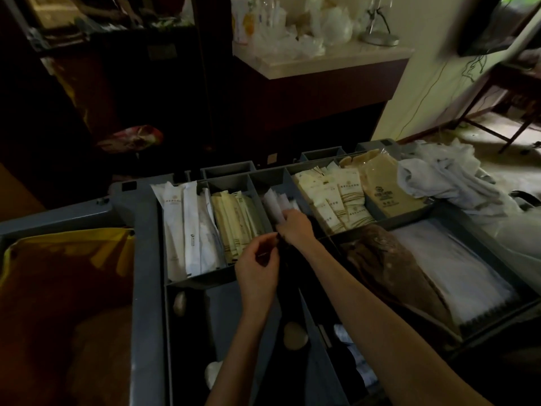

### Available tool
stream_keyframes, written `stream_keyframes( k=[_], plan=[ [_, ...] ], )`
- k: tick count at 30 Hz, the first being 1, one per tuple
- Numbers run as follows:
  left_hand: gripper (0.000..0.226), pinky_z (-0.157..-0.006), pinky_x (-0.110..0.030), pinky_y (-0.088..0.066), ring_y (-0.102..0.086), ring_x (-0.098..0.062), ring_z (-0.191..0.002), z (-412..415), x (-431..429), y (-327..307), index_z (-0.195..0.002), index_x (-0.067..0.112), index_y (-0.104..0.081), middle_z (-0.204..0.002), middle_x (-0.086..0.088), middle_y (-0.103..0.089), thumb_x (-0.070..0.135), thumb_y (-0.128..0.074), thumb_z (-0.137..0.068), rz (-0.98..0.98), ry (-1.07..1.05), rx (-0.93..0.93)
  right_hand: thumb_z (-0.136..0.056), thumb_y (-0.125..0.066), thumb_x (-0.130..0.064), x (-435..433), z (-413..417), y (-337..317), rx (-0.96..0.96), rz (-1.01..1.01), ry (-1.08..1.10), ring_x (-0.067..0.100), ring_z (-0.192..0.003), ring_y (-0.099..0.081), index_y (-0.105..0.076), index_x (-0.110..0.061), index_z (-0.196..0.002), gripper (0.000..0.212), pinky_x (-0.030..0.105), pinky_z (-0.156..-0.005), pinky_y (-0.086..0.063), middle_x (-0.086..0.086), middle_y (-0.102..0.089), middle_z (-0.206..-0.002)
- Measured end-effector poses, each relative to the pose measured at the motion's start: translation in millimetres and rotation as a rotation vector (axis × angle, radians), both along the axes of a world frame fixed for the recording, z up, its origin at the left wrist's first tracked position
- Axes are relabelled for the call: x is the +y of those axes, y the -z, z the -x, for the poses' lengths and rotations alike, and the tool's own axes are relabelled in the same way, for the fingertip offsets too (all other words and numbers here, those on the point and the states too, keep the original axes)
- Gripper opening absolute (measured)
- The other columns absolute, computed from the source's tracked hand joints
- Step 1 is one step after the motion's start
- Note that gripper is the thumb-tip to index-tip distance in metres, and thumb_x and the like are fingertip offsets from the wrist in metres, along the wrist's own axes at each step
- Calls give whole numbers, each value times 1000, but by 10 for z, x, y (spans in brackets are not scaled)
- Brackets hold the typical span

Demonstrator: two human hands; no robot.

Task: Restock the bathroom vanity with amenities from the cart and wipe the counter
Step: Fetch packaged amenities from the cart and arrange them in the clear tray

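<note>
Slim, papery white sachets lay lengthwise near-to-far in the grey plastic cart. The right hand curled round them; the left hand was pinched, on what I couldn't tell.

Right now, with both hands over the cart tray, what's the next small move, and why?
Probably lift the right hand straight up, drawing out the white packets its fingers curl on in the middle compartment of the cart tray. The left hand sits close beside it, ready to take them; whether it already holds something is too dark to tell.
</note>
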State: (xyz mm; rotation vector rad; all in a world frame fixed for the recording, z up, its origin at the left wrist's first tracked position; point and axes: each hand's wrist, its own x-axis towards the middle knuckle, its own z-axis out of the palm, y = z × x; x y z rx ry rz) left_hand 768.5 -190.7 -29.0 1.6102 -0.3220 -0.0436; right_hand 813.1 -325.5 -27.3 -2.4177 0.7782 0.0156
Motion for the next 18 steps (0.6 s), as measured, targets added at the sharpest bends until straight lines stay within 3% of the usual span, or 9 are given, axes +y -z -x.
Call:
stream_keyframes(
  k=[1, 3, 5, 8, 13, 18],
  plan=[
    [32, -77, -6, -46, -63, 8, -88, -7, 2, 6, -100, 20, -67, -93, 13, -67, -7, -61, -85, 8, -8, 6, -92, -56, -15, 10, -12, 26, 8, 12, 13, 22, -72, -51, -43, -17, -70, 25, 26, -58, -34, 3, -47, -74],
    [31, -79, -8, -48, -63, 6, -88, -27, 9, 7, -100, 20, -67, -93, 11, -68, -6, -61, -86, 15, -16, 19, -92, -57, -13, -4, -11, 49, 18, 11, 15, 13, -58, -35, -21, -24, -63, 47, 22, -47, -23, -5, -29, -65],
    [30, -79, -9, -49, -63, 6, -89, -43, 17, 5, -101, 21, -67, -94, 11, -68, -5, -61, -86, 16, -16, 24, -90, -59, -13, -33, 11, 40, 3, -17, 43, 18, -64, -43, -33, -19, -64, 37, 22, -47, -26, -4, -35, -65],
    [31, -79, -10, -49, -64, 5, -89, -72, 36, -3, -102, 23, -66, -95, 8, -69, -4, -61, -86, 39, -15, 58, -86, -66, -15, -62, 49, -8, -226, -216, 175, 22, -72, -55, -61, -5, -80, 13, 26, -60, -39, 9, -61, -76],
    [29, -77, -11, -51, -64, 5, -84, -104, 60, -58, -109, 20, -64, -95, 5, -69, 1, -63, -88, 139, -55, 146, -81, -74, -10, 16, 279, -184, -651, -653, 315, 13, -62, -60, -68, 0, -88, 13, 18, -56, -49, 11, -65, -75],
    [28, -76, -17, -54, -66, -6, -92, -145, 107, -137, -114, 15, -64, -102, 2, -69, 15, -67, -86, 273, -23, 281, -80, -73, -9, 244, 583, -329, -603, -858, 216, 25, -79, -70, -71, -1, -97, 18, 34, -75, -57, 18, -73, -91]
  ],
)
